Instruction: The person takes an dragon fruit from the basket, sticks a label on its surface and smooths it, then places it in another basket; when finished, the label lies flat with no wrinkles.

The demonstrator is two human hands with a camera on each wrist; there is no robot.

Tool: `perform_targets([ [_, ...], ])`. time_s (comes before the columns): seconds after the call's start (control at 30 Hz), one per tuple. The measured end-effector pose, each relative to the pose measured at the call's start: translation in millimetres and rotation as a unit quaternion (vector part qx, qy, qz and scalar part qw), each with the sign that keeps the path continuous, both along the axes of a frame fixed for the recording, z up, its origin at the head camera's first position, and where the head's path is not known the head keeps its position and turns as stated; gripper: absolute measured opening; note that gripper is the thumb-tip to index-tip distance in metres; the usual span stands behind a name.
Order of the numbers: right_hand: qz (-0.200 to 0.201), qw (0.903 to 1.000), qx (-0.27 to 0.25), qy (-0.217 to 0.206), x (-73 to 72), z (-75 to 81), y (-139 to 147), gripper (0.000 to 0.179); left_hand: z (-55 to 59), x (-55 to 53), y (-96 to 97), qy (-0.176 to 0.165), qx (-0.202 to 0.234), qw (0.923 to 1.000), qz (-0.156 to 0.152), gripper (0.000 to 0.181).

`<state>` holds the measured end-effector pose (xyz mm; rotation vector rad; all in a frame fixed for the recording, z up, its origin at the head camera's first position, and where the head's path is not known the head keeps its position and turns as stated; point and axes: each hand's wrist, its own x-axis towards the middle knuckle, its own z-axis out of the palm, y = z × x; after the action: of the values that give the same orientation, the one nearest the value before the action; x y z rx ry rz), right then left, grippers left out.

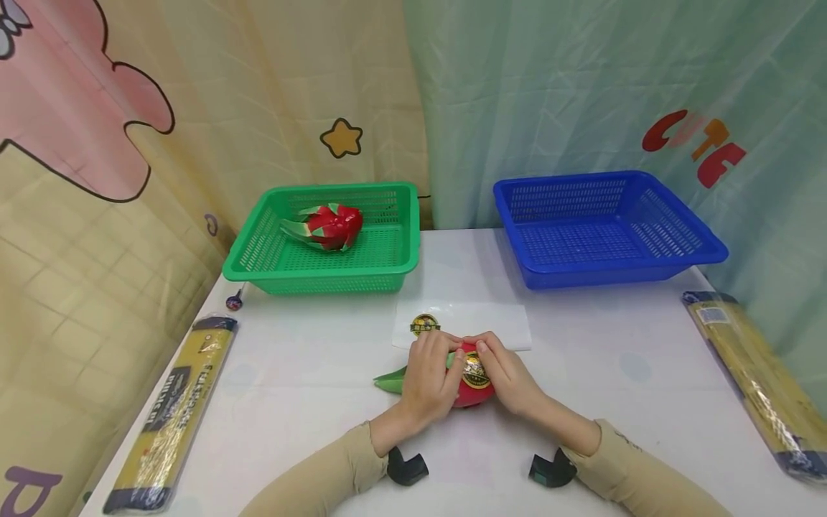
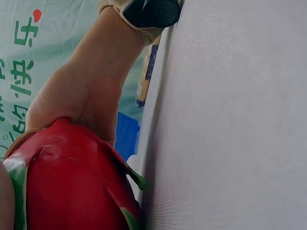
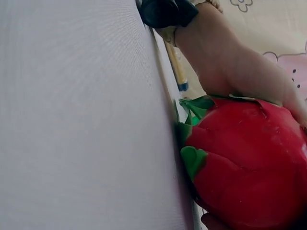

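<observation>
A red dragon fruit [image 1: 469,396] with green leaf tips lies on the white table between both hands. On its upper face sits a round black-and-gold sticker [image 1: 476,369]. My left hand [image 1: 426,373] grips the leafy left end, its thumb at the sticker's edge. From the right, my right hand [image 1: 512,375] holds the other side, thumb also beside the sticker. The fingertips of the two hands meet at the far side of the fruit. Just behind them lies a white sheet [image 1: 491,323] bearing another round sticker [image 1: 424,324].
A green basket [image 1: 323,282] at the back left contains another dragon fruit [image 1: 339,227]. The blue basket [image 1: 620,273] stands at the back right. Long yellow packages lie along the left [image 1: 174,416] and right [image 1: 762,380] edges. A small lollipop-like item [image 1: 234,301] is near the green basket.
</observation>
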<state>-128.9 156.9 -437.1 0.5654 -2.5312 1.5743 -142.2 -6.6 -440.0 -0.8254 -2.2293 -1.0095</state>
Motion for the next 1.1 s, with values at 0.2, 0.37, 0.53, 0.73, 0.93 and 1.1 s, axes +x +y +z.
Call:
perform_targets([
  [0.2, 0.02, 0.999, -0.023, -0.031, -3.8, -2.6, 3.7, 0.033, -2.2, -0.4, -2.0, 0.003, 0.015, 0.9999, -0.006, 0.019],
  [0.37, 0.043, 0.9939, -0.033, -0.097, -5.9, -0.6, 4.3, 0.025, -3.1, 0.4, -2.5, 0.01, 0.009, 0.9998, -0.015, 0.032],
  [0.53, 0.036, 0.9876, -0.082, -0.129, -7.2, 3.9, 1.7, 0.021, -3.5, 0.3, -2.4, 0.016, -0.002, 0.9998, -0.014, 0.056],
  [0.73, 0.002, 0.9881, -0.081, -0.131, -5.7, 7.2, -2.1, 0.019, -2.9, -0.9, -3.2, -0.009, 0.003, 0.9997, -0.024, 0.058],
  [0.93, 0.005, 0.9896, -0.07, -0.126, -4.6, 7.9, -2.1, 0.02, -2.8, -0.9, -3.6, -0.011, -0.005, 0.9994, -0.032, 0.046],
  [1.1, 0.017, 0.9895, -0.07, -0.126, -8.0, 6.3, 1.5, 0.028, -2.8, -0.9, -4.7, 0.008, -0.026, 0.999, -0.037, 0.041],
])
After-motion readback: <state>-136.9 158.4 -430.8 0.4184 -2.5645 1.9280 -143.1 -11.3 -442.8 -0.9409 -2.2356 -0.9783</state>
